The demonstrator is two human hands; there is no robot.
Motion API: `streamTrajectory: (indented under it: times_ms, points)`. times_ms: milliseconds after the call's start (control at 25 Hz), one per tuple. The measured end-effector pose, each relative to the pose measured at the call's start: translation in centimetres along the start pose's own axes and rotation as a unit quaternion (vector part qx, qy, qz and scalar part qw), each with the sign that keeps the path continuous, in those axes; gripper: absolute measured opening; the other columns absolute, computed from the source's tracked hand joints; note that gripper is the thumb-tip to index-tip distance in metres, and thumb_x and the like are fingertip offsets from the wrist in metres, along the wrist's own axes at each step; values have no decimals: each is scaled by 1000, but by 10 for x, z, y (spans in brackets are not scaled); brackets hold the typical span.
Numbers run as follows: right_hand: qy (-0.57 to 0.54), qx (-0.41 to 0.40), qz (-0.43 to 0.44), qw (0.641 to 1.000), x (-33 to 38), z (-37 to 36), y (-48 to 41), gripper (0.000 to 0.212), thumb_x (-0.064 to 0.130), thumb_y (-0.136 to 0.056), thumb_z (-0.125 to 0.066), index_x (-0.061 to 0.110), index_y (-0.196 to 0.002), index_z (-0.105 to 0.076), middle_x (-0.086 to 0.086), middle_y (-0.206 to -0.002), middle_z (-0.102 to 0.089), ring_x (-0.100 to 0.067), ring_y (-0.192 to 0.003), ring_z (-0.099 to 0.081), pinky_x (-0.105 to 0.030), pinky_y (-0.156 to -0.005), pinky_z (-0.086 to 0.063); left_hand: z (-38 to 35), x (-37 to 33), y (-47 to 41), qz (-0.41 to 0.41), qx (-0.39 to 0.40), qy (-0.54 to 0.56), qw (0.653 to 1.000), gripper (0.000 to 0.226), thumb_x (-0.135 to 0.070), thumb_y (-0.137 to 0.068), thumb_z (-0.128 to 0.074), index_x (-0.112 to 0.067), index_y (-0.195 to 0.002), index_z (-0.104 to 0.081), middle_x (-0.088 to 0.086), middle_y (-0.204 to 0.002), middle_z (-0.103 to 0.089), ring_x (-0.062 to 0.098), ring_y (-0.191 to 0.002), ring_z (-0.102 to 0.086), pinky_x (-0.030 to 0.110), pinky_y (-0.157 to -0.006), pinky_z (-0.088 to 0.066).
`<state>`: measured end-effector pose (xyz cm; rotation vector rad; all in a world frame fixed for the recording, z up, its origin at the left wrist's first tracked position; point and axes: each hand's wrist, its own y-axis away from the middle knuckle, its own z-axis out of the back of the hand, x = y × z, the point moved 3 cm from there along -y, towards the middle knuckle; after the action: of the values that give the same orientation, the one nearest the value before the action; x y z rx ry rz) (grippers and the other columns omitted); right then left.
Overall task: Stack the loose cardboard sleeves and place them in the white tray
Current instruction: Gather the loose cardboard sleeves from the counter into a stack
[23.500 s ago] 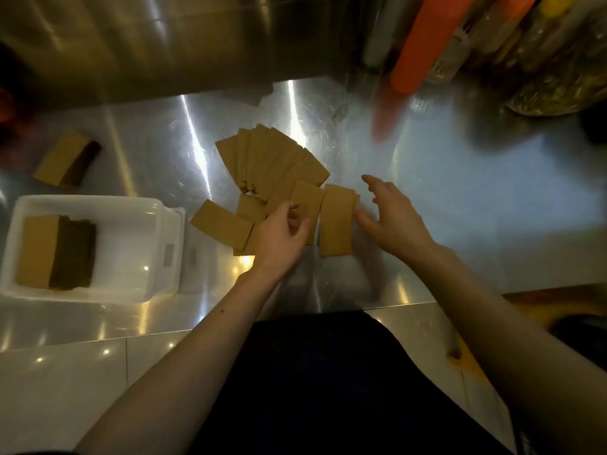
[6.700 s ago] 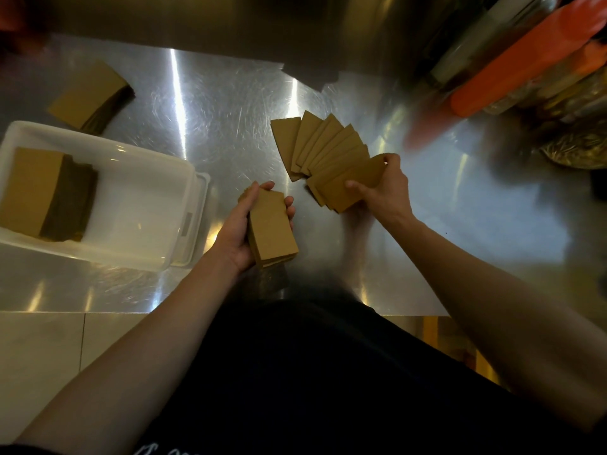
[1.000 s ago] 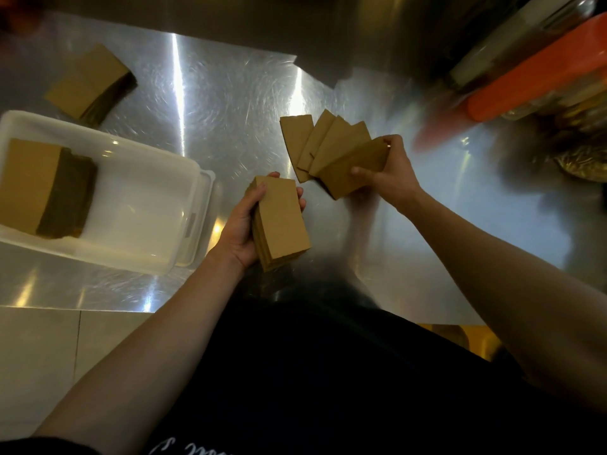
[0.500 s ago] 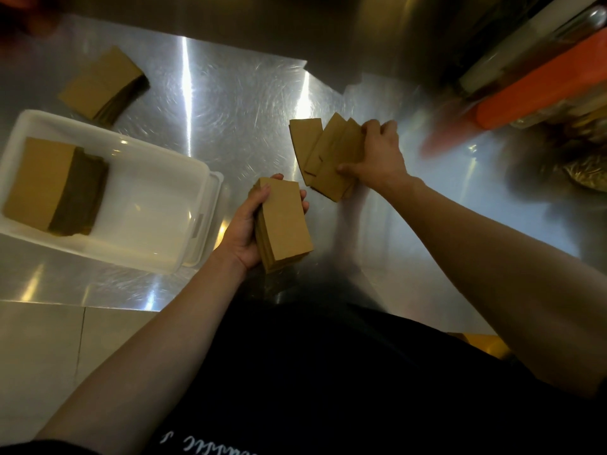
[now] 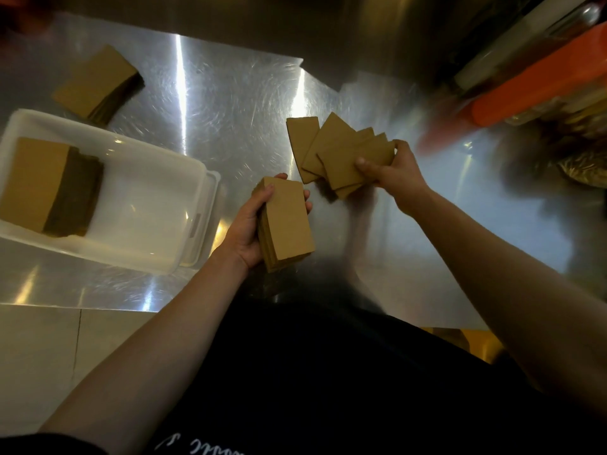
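Observation:
My left hand (image 5: 247, 231) grips a squared stack of brown cardboard sleeves (image 5: 288, 221) above the steel counter's front edge. My right hand (image 5: 392, 172) pinches a loose sleeve (image 5: 356, 165) that tops a fanned spread of several sleeves (image 5: 303, 141) lying on the counter. A white tray (image 5: 157, 205) sits at the left. It holds one stack of sleeves (image 5: 49, 185) at its left end.
Another stack of sleeves (image 5: 97, 82) lies on the steel counter (image 5: 230, 103) behind the tray. Blurred orange and clear bottles (image 5: 538, 90) crowd the back right. A steel wall rises behind the counter. Tiled floor shows at the lower left.
The right hand, flat over the fanned sleeves half a second ago, has pulled back right and now pinches the top sleeve. The left hand's stack stays put.

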<state>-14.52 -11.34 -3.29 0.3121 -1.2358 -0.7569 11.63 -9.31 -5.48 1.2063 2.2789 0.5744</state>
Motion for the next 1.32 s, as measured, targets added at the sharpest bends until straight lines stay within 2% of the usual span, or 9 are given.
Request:
streamTrajectory:
  times_ms: [120,320,400,560,720,920,1080,1240,1320]
  points:
    - [39,-19,-23,999,9,-1,-18,75,21,-77,-82,7,-135,-35,-8,-128,-50,-25,-114,-56,-33,-81,-56,0,0,1,1,-5,-4,1000,55,-36,-73,-84,-27,-120,-59,20,-120,-67,32,-106,-67,46,-85,-57]
    - [244,-81,-21,966,10,-20,-28,84,37,-71,-85,9,-134,-37,-12,-134,-41,-27,-121,-46,-39,-97,-48,-3,-2,4,-5,-3,1,1000,55,-35,-71,-85,-26,-119,-60,19,-119,-68,32,-105,-67,45,-84,-58]
    - [230,-90,27,969,9,-19,-22,78,37,-72,-84,9,-129,-37,-8,-127,-43,-26,-116,-48,-38,-90,-52,-2,-3,5,-5,-4,7,1000,54,-35,-70,-85,-27,-118,-61,19,-119,-68,32,-105,-67,45,-84,-58]
    - [80,43,40,995,4,-7,-6,62,25,-80,-79,13,-123,-36,8,-109,-52,-9,-96,-58,-20,-67,-57,-1,-1,5,-4,-10,6,1000,55,-34,-70,-85,-26,-118,-60,19,-118,-68,32,-104,-68,45,-85,-58]
    - [162,118,43,979,30,-6,-16,75,29,-80,-78,16,-138,-32,8,-114,-51,-11,-98,-58,-15,-59,-52,-2,-4,4,-11,-7,8,1000,54,-34,-72,-84,-26,-119,-59,20,-116,-69,32,-103,-68,45,-86,-57]
    - [323,79,18,943,50,-39,-49,89,39,-75,-81,11,-142,-30,-10,-141,-44,-29,-124,-48,-40,-95,-50,6,-8,7,-17,-19,13,1000,52,-36,-73,-84,-27,-120,-62,19,-121,-67,32,-106,-67,47,-84,-57]
    - [383,-8,1,924,34,-49,-49,94,45,-69,-84,8,-139,-33,-14,-139,-37,-32,-126,-43,-41,-101,-45,11,-12,9,-33,-23,29,999,46,-35,-73,-83,-27,-115,-67,20,-121,-68,33,-106,-68,47,-84,-57]
    - [211,52,40,975,23,-29,-28,66,33,-77,-81,18,-123,-37,6,-111,-49,-14,-103,-55,-19,-69,-51,14,-12,7,-34,-20,36,999,51,-34,-75,-82,-26,-120,-61,20,-121,-67,33,-107,-67,47,-84,-57]
    - [209,119,35,970,30,-19,-18,65,32,-78,-80,24,-124,-36,10,-111,-49,-8,-94,-55,-13,-57,-47,14,-10,6,-28,-19,36,999,53,-34,-75,-82,-26,-122,-58,20,-121,-67,33,-107,-67,47,-84,-57]
